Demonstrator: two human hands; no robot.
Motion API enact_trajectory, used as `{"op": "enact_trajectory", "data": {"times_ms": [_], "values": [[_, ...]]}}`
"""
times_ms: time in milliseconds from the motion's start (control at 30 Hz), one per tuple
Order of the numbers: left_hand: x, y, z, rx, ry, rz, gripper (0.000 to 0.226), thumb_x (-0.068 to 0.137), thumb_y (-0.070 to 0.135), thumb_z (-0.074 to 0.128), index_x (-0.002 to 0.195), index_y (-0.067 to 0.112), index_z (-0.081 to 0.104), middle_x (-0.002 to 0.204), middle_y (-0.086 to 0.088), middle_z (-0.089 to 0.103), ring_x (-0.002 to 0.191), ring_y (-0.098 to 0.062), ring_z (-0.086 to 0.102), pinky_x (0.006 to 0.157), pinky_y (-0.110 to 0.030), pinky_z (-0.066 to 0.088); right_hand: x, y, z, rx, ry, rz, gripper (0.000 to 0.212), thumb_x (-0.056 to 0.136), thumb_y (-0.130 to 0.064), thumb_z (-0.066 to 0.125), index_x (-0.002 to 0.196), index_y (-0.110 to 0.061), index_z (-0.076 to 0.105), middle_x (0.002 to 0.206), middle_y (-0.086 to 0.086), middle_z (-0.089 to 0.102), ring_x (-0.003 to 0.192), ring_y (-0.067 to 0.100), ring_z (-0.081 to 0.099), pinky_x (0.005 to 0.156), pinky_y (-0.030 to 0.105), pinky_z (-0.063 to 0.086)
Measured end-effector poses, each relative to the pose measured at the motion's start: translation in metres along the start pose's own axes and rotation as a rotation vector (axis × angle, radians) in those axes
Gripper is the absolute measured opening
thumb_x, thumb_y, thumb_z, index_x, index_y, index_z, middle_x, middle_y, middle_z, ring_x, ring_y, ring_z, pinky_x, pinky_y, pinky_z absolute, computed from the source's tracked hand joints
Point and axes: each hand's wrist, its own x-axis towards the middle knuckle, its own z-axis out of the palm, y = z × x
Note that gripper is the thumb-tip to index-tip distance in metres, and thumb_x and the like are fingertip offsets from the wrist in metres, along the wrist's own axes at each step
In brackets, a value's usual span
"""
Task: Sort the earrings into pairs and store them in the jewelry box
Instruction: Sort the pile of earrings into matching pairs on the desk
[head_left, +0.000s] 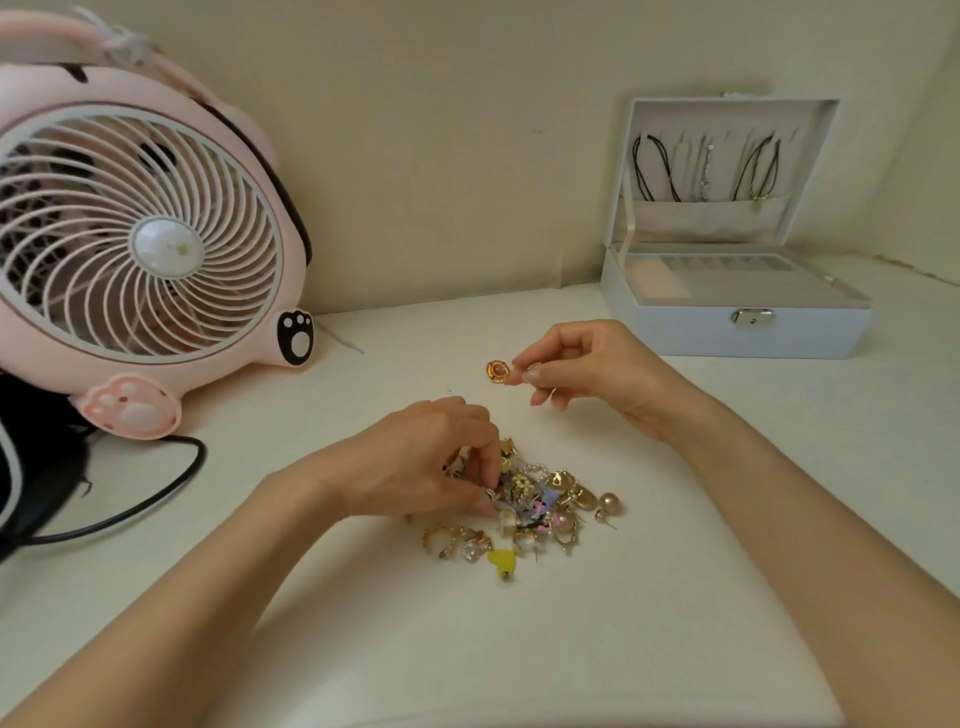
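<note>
A heap of mixed earrings lies on the white table in the middle of the view: gold hoops, pearls, a yellow heart. My left hand rests on the heap's left side, fingertips pinched down among the pieces; what they hold is hidden. Above and to the right, my right hand pinches a round gold earring with a pink centre, held clear of the table. The white jewelry box stands open at the back right, its compartments looking bare.
A pink cat-shaped desk fan fills the back left, with a black cable curling over the table in front of it. Necklaces hang inside the box lid. A cream wall closes off the back.
</note>
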Motion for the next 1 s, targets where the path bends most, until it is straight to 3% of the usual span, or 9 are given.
{"op": "enact_trajectory", "data": {"times_ms": [67, 167, 300, 367, 467, 600, 767, 900, 1000], "values": [[0.0, -0.001, -0.003, -0.11, 0.049, -0.015, 0.013, 0.079, 0.03, 0.072, 0.081, 0.026, 0.059, 0.081, 0.015, 0.057, 0.081, -0.006, 0.048, 0.072, -0.02, 0.042, 0.002, 0.001, -0.006, 0.009, 0.067, 0.024, 0.011, 0.081, 0.006, 0.062, 0.091, 0.002, 0.064, 0.089, 0.013, 0.073, 0.059, 0.013, 0.057, 0.051, 0.019, 0.046], [-0.001, 0.001, -0.006, -0.271, 0.119, -0.048, 0.012, 0.08, 0.023, 0.071, 0.079, 0.021, 0.059, 0.077, 0.018, 0.058, 0.073, -0.002, 0.047, 0.066, -0.011, 0.036, 0.003, 0.002, -0.019, 0.043, 0.139, 0.077, 0.014, 0.081, 0.007, 0.061, 0.093, 0.003, 0.065, 0.083, 0.018, 0.071, 0.065, 0.019, 0.056, 0.049, 0.017, 0.045], [-0.001, -0.003, -0.008, -0.475, 0.132, -0.075, 0.014, 0.08, 0.03, 0.07, 0.08, 0.019, 0.06, 0.077, 0.009, 0.061, 0.07, -0.008, 0.049, 0.069, -0.026, 0.038, 0.0, 0.003, -0.032, 0.094, 0.156, 0.136, 0.016, 0.078, -0.001, 0.07, 0.093, 0.002, 0.067, 0.067, 0.007, 0.069, 0.055, 0.007, 0.062, 0.052, 0.014, 0.05], [-0.001, -0.005, -0.008, -0.565, 0.144, -0.094, 0.017, 0.077, 0.033, 0.069, 0.08, 0.018, 0.061, 0.082, 0.0, 0.065, 0.073, -0.014, 0.054, 0.07, -0.027, 0.042, 0.0, 0.004, -0.036, 0.107, 0.193, 0.14, 0.016, 0.075, -0.004, 0.073, 0.089, -0.001, 0.067, 0.063, 0.004, 0.067, 0.052, 0.005, 0.061, 0.051, 0.013, 0.05], [0.002, -0.006, -0.007, -0.715, 0.234, -0.113, 0.017, 0.077, 0.024, 0.072, 0.082, 0.012, 0.06, 0.085, -0.006, 0.069, 0.079, -0.015, 0.062, 0.076, -0.024, 0.051, 0.001, 0.006, -0.046, 0.095, 0.329, 0.131, 0.016, 0.071, -0.004, 0.076, 0.084, -0.004, 0.066, 0.066, 0.005, 0.065, 0.047, 0.004, 0.058, 0.047, 0.013, 0.048], [0.012, -0.003, 0.0, -0.82, 0.365, -0.151, 0.01, 0.08, 0.007, 0.067, 0.084, 0.004, 0.058, 0.075, -0.002, 0.067, 0.07, -0.012, 0.064, 0.067, -0.019, 0.05, 0.0, 0.011, -0.057, 0.086, 0.409, 0.105, 0.014, 0.074, 0.003, 0.073, 0.086, 0.005, 0.065, 0.07, 0.014, 0.066, 0.048, 0.008, 0.063, 0.048, 0.016, 0.051], [0.037, 0.005, -0.001, -0.725, 0.274, -0.168, 0.01, 0.084, 0.003, 0.064, 0.094, 0.004, 0.063, 0.082, -0.009, 0.067, 0.075, -0.015, 0.069, 0.068, -0.019, 0.052, 0.002, 0.019, -0.061, -0.014, 0.31, 0.156, 0.021, 0.08, 0.014, 0.061, 0.098, 0.006, 0.067, 0.081, 0.018, 0.065, 0.062, 0.018, 0.066, 0.055, 0.016, 0.054], [0.084, 0.016, -0.008, -0.628, 0.233, -0.147, 0.005, 0.082, 0.0, 0.066, 0.084, 0.004, 0.065, 0.074, 0.0, 0.068, 0.069, -0.015, 0.068, 0.063, -0.017, 0.053, 0.005, 0.029, -0.066, -0.129, 0.381, 0.234, 0.017, 0.075, 0.012, 0.067, 0.086, 0.0, 0.07, 0.084, 0.023, 0.069, 0.064, 0.024, 0.065, 0.058, 0.022, 0.053], [0.126, 0.021, -0.007, -0.488, 0.192, -0.158, 0.008, 0.079, -0.005, 0.066, 0.083, 0.002, 0.063, 0.075, -0.011, 0.065, 0.049, -0.003, 0.061, 0.044, -0.011, 0.043, 0.004, 0.034, -0.07, -0.156, 0.43, 0.289, 0.015, 0.073, 0.012, 0.069, 0.078, -0.002, 0.069, 0.081, 0.022, 0.068, 0.069, 0.028, 0.066, 0.066, 0.029, 0.058]]}}
